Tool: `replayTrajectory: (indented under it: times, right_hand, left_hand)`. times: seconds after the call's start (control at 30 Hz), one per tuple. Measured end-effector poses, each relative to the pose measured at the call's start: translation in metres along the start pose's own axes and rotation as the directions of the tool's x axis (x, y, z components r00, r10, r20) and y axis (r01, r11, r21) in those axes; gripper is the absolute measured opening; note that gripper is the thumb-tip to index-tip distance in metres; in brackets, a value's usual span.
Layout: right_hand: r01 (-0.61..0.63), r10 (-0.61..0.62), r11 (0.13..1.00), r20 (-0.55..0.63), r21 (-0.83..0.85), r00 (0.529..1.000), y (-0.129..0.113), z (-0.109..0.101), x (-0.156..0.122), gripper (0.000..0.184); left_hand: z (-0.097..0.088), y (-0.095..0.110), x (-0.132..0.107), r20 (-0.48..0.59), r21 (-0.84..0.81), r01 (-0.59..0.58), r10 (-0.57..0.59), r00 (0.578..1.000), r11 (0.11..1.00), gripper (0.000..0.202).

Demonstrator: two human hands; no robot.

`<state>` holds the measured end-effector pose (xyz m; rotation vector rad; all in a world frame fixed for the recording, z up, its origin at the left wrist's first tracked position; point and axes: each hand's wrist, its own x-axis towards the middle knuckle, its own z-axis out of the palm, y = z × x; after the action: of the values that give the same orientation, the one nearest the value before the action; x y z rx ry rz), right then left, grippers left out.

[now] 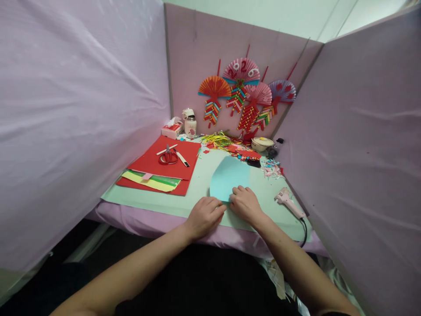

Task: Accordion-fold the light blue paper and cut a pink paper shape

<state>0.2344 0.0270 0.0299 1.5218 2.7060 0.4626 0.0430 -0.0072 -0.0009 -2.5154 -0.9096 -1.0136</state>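
Note:
A light blue paper sheet (230, 177) with a rounded far edge lies on the pale green mat (197, 184). My left hand (204, 216) and my right hand (245, 204) sit side by side at its near edge. Both have their fingers curled and pressed on the paper's near edge, pinching it. The fingertips meet close together at the middle of that edge.
Red scissors (168, 156) and a pen (181, 158) lie on stacked red, yellow and green sheets (154, 177) at left. A glue gun (288, 202) lies at right. Paper scraps (271, 168), a bowl (261, 143), a jar (190, 126) and paper fans (241, 87) stand at the back. Pink partitions enclose the desk.

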Motion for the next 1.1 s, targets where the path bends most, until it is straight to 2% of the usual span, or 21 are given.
replayTrajectory:
  times: [0.07,0.1,0.2,0.27,0.37,0.5,0.67,0.97,1.1]
  right_hand:
    - [0.009,-0.009,1.0,0.004,0.021,1.0,-0.003,0.002,0.002,0.015]
    - [0.013,-0.013,1.0,0.008,0.028,1.0,-0.004,0.003,0.002,0.015]
    - [0.01,-0.01,0.999,0.01,0.041,1.0,-0.005,0.004,0.001,0.011]
    - [-0.014,0.015,0.998,-0.018,0.063,1.0,-0.002,0.007,-0.003,0.008]
    - [-0.029,0.04,0.991,-0.089,0.127,0.995,0.006,0.015,-0.013,0.007]
    - [0.011,0.024,0.982,-0.186,0.19,0.982,0.015,0.028,-0.026,0.013]
    - [-0.002,0.073,0.962,-0.253,0.271,0.965,0.016,0.038,-0.035,0.016]
    - [-0.107,0.208,0.898,-0.198,0.426,0.958,0.017,0.037,-0.039,0.016]
    - [-0.127,0.235,0.864,-0.167,0.488,0.958,0.02,0.038,-0.04,0.014]
  left_hand:
    - [0.007,-0.001,0.008,0.061,0.035,0.031,-0.033,0.998,0.999,0.023]
    - [0.012,-0.003,0.012,0.125,0.052,0.054,-0.061,0.99,0.997,0.022]
    - [0.021,-0.012,0.018,0.357,0.085,0.116,-0.139,0.924,0.99,0.018]
    - [0.022,-0.017,0.018,0.423,0.09,0.133,-0.159,0.892,0.987,0.019]
    - [0.019,-0.023,0.014,0.41,0.078,0.124,-0.145,0.901,0.989,0.02]
    - [0.016,-0.029,0.011,0.397,0.107,0.087,-0.122,0.91,0.99,0.021]
    - [0.015,-0.03,0.012,0.423,0.148,0.073,-0.13,0.897,0.986,0.022]
    - [0.014,-0.034,0.016,0.438,0.173,0.155,-0.217,0.872,0.973,0.015]
    - [0.014,-0.043,0.015,0.445,0.169,0.147,-0.209,0.871,0.975,0.014]
